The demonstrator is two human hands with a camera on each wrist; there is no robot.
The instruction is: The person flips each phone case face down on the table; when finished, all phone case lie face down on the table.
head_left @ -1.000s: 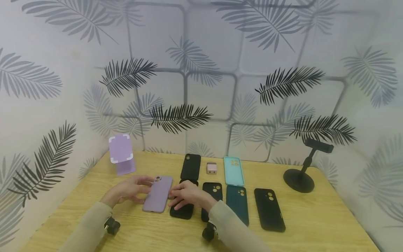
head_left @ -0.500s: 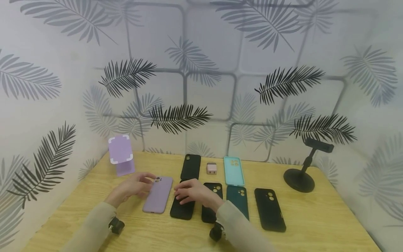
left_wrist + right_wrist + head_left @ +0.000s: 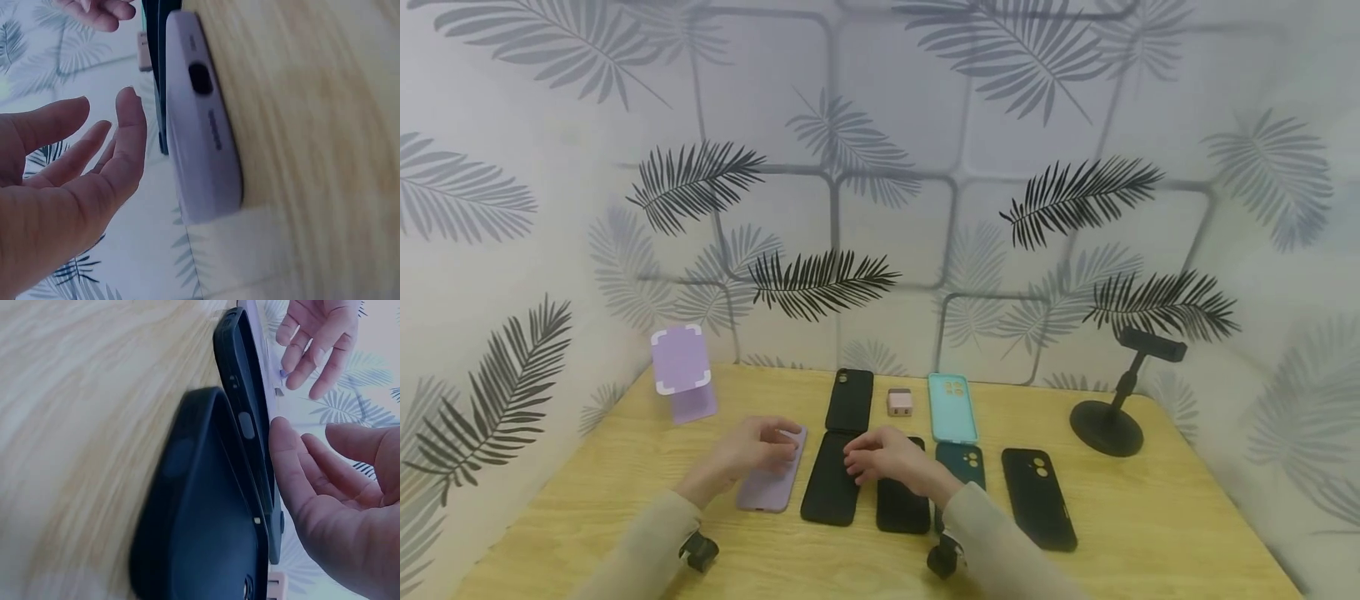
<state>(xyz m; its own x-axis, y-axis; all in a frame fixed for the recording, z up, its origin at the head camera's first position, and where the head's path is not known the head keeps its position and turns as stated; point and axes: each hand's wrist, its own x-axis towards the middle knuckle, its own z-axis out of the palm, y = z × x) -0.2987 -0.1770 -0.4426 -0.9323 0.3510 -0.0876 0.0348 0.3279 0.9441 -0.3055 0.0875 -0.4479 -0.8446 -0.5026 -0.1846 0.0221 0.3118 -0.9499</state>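
Observation:
A lilac phone case (image 3: pixel 763 492) lies back up on the wooden table, its lower end with the port cutout showing in the left wrist view. My left hand (image 3: pixel 748 454) hovers over it, partly covering it, with loosely bent fingers and nothing in them. Right of that case lies a black phone case (image 3: pixel 829 487). My right hand (image 3: pixel 895 457) is held above the gap between it and a second black phone case (image 3: pixel 904 510), fingers relaxed and holding nothing. In the right wrist view, both black cases (image 3: pixel 209 519) show open side up, below the right fingertips.
Behind lie another black case (image 3: pixel 850 400), a pink charger plug (image 3: pixel 899 402) and a turquoise case (image 3: pixel 952 412). A dark teal case (image 3: pixel 958 467) is partly under the right forearm. Farther right are a black case (image 3: pixel 1037 504) and a black stand (image 3: pixel 1108 427); a purple stand (image 3: pixel 683 362) is back left.
My right hand has moved right, away from the lilac case and across the nearest black case. The left hand has shifted right over the lilac case, which stays put. The head view has turned slightly.

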